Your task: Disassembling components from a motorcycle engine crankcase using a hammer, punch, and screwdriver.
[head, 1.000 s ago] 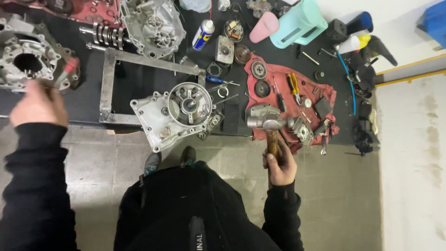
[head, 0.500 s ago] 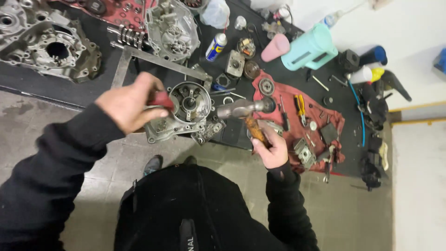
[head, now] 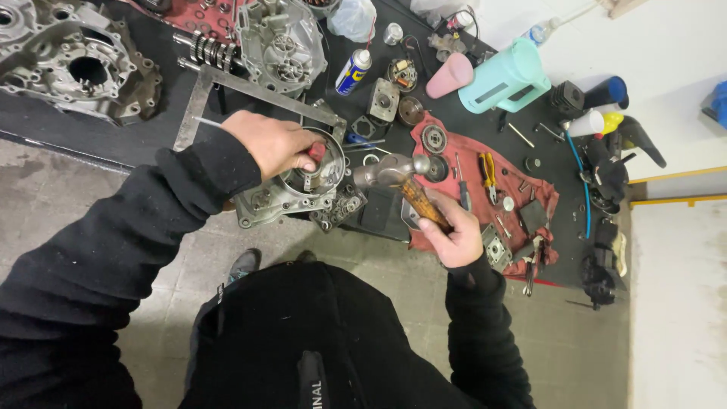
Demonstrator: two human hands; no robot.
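Note:
My left hand grips a red-handled tool and holds it down into the round opening of a grey metal engine cover lying on the black mat. My right hand is closed around the wooden handle of a steel hammer, whose head hangs just right of the cover, close to the red handle. Both arms wear black sleeves.
A grey crankcase and another engine casing lie at the back, with a flat metal frame between them. A blue spray can, pink cup, teal jug and a red cloth with small tools sit to the right.
My left hand came from the far left to the engine cover, now holding the red-handled tool in it. My right hand raised the hammer toward the cover. The view shifted closer.

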